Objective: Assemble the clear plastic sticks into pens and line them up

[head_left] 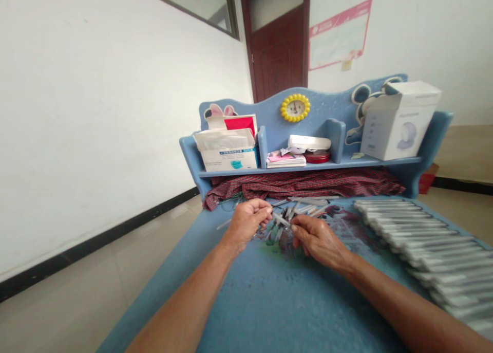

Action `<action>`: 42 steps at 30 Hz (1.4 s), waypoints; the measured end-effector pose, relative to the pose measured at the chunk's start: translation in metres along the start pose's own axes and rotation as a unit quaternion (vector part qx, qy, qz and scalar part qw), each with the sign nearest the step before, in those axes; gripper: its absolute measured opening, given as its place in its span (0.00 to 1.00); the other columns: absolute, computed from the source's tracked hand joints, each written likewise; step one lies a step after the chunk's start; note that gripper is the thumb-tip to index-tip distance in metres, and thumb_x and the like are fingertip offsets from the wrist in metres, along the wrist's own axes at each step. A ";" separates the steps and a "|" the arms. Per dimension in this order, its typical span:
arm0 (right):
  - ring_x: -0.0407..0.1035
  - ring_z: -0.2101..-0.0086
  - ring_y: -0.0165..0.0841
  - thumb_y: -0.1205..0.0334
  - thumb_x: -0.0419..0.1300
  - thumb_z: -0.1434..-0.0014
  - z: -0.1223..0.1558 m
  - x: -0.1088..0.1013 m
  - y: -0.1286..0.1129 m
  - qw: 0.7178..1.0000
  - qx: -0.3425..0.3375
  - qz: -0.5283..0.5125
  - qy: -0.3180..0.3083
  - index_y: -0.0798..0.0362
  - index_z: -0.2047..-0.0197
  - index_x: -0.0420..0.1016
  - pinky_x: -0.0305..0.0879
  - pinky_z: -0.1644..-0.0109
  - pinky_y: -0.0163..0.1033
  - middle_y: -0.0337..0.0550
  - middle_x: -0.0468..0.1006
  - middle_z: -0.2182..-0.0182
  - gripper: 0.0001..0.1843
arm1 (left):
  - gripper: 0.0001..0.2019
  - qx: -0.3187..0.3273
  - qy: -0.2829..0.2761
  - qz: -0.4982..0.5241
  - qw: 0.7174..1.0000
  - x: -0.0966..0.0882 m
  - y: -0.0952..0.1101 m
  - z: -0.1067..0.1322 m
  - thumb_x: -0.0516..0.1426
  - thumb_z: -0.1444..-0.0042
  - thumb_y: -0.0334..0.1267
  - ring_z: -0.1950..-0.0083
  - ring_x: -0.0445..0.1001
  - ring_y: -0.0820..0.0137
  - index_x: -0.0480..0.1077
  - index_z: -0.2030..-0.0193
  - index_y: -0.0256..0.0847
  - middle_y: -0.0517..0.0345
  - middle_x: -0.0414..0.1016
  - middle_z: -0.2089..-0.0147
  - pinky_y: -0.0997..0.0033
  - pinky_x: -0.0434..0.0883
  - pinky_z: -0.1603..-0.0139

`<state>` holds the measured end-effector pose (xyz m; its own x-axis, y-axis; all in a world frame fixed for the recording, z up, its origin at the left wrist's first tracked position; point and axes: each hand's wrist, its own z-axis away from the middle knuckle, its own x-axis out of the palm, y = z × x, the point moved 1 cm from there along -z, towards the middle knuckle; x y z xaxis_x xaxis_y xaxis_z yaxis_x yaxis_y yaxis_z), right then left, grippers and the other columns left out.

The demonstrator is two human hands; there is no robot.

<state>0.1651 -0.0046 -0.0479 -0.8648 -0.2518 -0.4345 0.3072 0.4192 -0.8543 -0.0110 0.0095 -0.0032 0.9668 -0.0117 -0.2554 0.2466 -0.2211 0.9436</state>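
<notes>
My left hand (252,218) and my right hand (316,238) meet over the middle of the blue desk. Between them is a slim, whitish pen (281,220), slightly tilted. The fingers of my left hand pinch its left end, while my right thumb and fingers close on the other end. Behind and below the hands lies a loose heap of pen parts (306,207), clear and dark pieces mixed. Some of the heap is hidden by the hands, and blur hides the pen's details.
Many white-and-dark pens (427,245) lie stacked in a row on the right of the desk (262,301). A checked red cloth (308,183) is bunched under the shelf. Above stand a mask box (231,155), a red tin (317,157) and a white carton (400,122).
</notes>
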 end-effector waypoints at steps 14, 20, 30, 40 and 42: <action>0.58 0.80 0.25 0.57 0.50 0.42 0.000 -0.001 0.000 0.999 -0.017 0.010 0.035 0.53 0.68 0.64 0.53 0.76 0.30 0.34 0.68 0.81 0.08 | 0.09 0.016 -0.006 0.036 0.999 0.005 -0.002 0.001 0.59 0.54 0.40 0.77 0.66 0.76 0.71 0.70 0.35 0.59 0.71 0.77 0.76 0.64 0.74; 0.59 0.84 0.23 0.52 0.46 0.40 -0.001 -0.001 -0.001 0.998 0.026 -0.052 -0.024 0.54 0.73 0.63 0.52 0.81 0.30 0.36 0.69 0.81 0.17 | 0.08 0.017 -0.022 0.037 0.999 0.005 -0.001 0.002 0.58 0.53 0.40 0.76 0.66 0.76 0.70 0.70 0.36 0.59 0.71 0.77 0.76 0.64 0.74; 0.58 0.87 0.22 0.54 0.54 0.47 -0.003 0.003 0.000 0.990 0.056 -0.126 -0.033 0.53 0.67 0.60 0.53 0.84 0.27 0.34 0.70 0.81 0.12 | 0.09 0.011 -0.023 0.029 0.999 0.008 0.000 0.003 0.59 0.55 0.41 0.77 0.66 0.77 0.70 0.71 0.35 0.59 0.70 0.78 0.77 0.64 0.74; 0.61 0.85 0.23 0.55 0.56 0.49 -0.004 0.002 0.002 0.986 0.058 -0.153 -0.019 0.53 0.64 0.59 0.53 0.83 0.28 0.34 0.71 0.79 0.13 | 0.09 0.007 -0.011 0.029 0.999 0.006 -0.005 0.001 0.59 0.55 0.40 0.77 0.67 0.76 0.71 0.70 0.35 0.59 0.71 0.77 0.76 0.65 0.74; 0.61 0.86 0.23 0.54 0.52 0.46 -0.005 0.002 0.003 0.987 0.066 -0.145 -0.030 0.54 0.68 0.60 0.53 0.83 0.28 0.35 0.70 0.80 0.11 | 0.10 0.003 -0.013 0.029 0.999 0.007 -0.005 0.001 0.60 0.56 0.40 0.77 0.66 0.76 0.71 0.71 0.35 0.59 0.71 0.77 0.76 0.65 0.75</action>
<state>0.1625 0.0001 -0.0497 -0.9002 -0.3973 -0.1783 0.1019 0.2060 -0.9732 -0.0058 0.0096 -0.0100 0.9775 -0.0492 -0.2053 0.1893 -0.2256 0.9556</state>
